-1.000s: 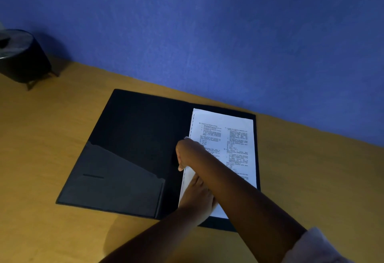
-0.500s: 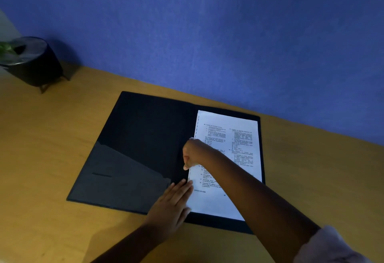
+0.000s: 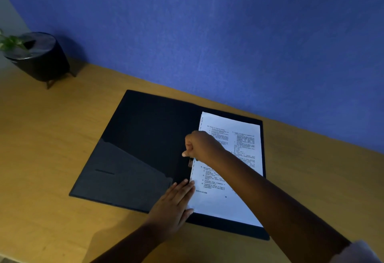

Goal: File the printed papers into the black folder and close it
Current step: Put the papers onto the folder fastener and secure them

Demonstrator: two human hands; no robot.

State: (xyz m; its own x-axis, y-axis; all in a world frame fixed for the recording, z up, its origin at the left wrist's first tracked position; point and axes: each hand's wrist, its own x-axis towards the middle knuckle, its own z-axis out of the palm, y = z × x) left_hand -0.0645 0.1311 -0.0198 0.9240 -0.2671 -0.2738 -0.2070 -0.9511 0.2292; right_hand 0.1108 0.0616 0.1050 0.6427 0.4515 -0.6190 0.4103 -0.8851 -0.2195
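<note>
Head view, the only one: the black folder (image 3: 145,144) lies spread open and flat on the wooden counter (image 3: 52,134), close under the blue wall (image 3: 228,34). Its spine runs from the near edge up toward the wall, leaning a little to the right as it goes, and both covers fan out to either side of it. The left cover carries a slanted inner pocket (image 3: 124,175) along its lower half. The printed papers (image 3: 239,138) lie on the right cover, their long axis running parallel to the spine, the top edge pointing toward the wall and the bottom edge toward the person. Text lines run across the sheet in columns; the words are too small to read. A row of punched holes shows down the sheet's left margin, right beside the spine.

The right hand (image 3: 202,145) reaches across from the lower right, curled into a closed grip at the middle of the spine, with the thumb tip pointing down at the paper's left margin. A small clasp-like part (image 3: 190,162) shows just under it; whether the fingers pinch it I cannot tell. The left hand (image 3: 173,206) lies flat and open, fingers together, on the lower spine area, its fingertips touching the bottom-left margin of the papers and holding nothing.

At the far left stands a dark plant pot (image 3: 39,59) on short legs, well apart from the folder, with green leaves (image 3: 10,42) at its rim.
</note>
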